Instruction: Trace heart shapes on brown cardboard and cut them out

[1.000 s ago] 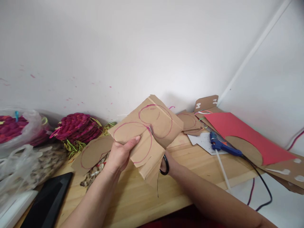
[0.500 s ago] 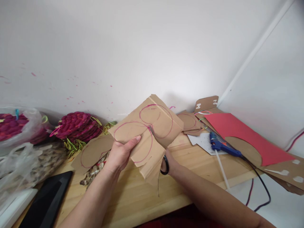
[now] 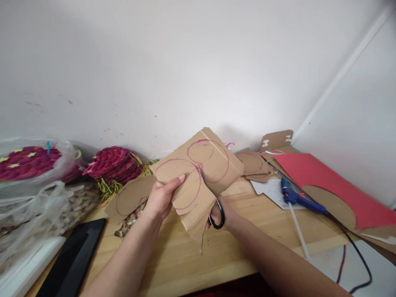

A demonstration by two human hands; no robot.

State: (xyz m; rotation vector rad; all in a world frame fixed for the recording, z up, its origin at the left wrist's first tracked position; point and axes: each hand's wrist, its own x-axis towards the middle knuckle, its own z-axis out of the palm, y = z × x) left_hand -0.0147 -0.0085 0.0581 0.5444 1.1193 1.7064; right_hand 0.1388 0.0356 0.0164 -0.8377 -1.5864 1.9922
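A piece of brown cardboard (image 3: 185, 181) is held up above the wooden table, with two rounded outlines drawn on it in purple-pink marker. My left hand (image 3: 163, 194) grips its left side, thumb on top and fingers underneath. A pair of scissors with black handles (image 3: 220, 214) is in my right hand (image 3: 216, 212), low at the right of the cardboard. Their blades are mostly hidden behind the sheet; a tip shows in the slit between the two outlines. The fingers of my right hand are partly covered by the cardboard and the handle.
A blue glue gun (image 3: 301, 199) with its cord lies right, beside red card (image 3: 334, 181) and cut cardboard (image 3: 252, 163). Left are magenta woven pieces (image 3: 114, 165), plastic bags (image 3: 37, 210), a black tablet-like slab (image 3: 74, 258) and a marked cardboard piece (image 3: 130, 198). A wall (image 3: 198, 62) stands behind.
The scissors' handles have swung into fuller view and look wider apart. The view has shifted slightly, so everything sits a little further right. My left hand keeps its grip on the cardboard.
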